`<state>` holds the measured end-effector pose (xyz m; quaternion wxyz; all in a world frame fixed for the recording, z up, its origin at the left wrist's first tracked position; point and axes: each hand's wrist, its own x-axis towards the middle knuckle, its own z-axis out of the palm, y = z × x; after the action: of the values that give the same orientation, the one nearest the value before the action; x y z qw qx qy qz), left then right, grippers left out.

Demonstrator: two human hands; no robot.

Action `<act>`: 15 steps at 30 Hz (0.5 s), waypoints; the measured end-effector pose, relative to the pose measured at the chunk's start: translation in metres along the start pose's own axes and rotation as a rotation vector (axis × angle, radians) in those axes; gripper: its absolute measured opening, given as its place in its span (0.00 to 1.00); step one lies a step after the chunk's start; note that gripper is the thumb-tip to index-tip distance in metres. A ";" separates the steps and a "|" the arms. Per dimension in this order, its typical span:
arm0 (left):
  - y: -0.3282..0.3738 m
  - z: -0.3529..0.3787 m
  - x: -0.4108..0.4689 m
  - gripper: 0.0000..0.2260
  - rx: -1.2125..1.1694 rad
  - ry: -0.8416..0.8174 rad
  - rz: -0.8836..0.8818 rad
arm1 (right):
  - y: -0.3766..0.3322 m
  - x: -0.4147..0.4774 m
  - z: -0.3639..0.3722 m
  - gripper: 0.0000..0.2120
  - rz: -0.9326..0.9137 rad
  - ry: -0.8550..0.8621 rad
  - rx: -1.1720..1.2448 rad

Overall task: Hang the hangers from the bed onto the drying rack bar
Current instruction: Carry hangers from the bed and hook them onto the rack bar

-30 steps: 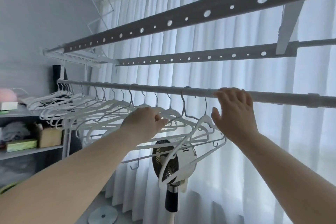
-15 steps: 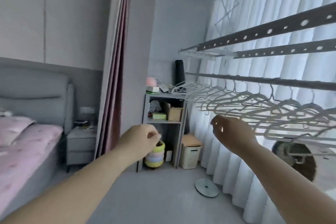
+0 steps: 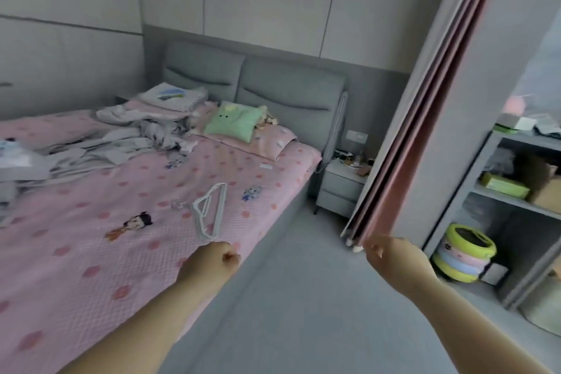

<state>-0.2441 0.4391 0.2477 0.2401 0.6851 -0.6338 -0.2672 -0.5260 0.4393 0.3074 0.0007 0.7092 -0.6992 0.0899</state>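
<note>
White hangers (image 3: 210,210) lie flat on the pink bed (image 3: 91,240), near its right edge. A small clear hook or clip (image 3: 178,203) rests just left of them. My left hand (image 3: 209,263) hovers over the bed's edge just below the hangers, fingers curled shut and holding nothing. My right hand (image 3: 391,256) is out over the floor in front of the curtain, fingers loosely curled, with nothing in it. The drying rack bar is out of view.
A pile of grey clothes (image 3: 121,136) and a green pillow (image 3: 233,121) lie at the bed's far end. A nightstand (image 3: 340,188) stands beside the bed. A pink-and-grey curtain (image 3: 425,130) hangs at right, next to a grey shelf unit (image 3: 498,191) with a striped round tub (image 3: 464,252) beneath.
The view has swung left from the drying rack to the bed. Both hands came off the rack and hangers and now reach toward the bed with nothing in them.
</note>
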 end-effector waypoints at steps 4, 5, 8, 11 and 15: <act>-0.066 -0.011 0.025 0.12 0.024 0.025 -0.183 | -0.044 0.054 0.055 0.07 -0.071 -0.112 0.076; -0.079 -0.013 0.034 0.13 0.025 0.034 -0.224 | -0.054 0.069 0.068 0.07 -0.086 -0.140 0.087; -0.115 -0.020 0.066 0.15 0.065 0.073 -0.317 | -0.080 0.119 0.105 0.08 -0.115 -0.227 0.125; -0.149 -0.024 0.100 0.15 0.146 0.109 -0.411 | -0.101 0.172 0.137 0.12 -0.139 -0.310 0.111; -0.192 -0.020 0.139 0.15 0.224 0.123 -0.546 | -0.125 0.233 0.171 0.13 -0.152 -0.413 0.091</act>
<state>-0.0814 0.3161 0.1260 0.1203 0.8673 -0.4359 -0.2082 -0.3785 0.1891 0.1843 -0.1677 0.7626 -0.6242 -0.0260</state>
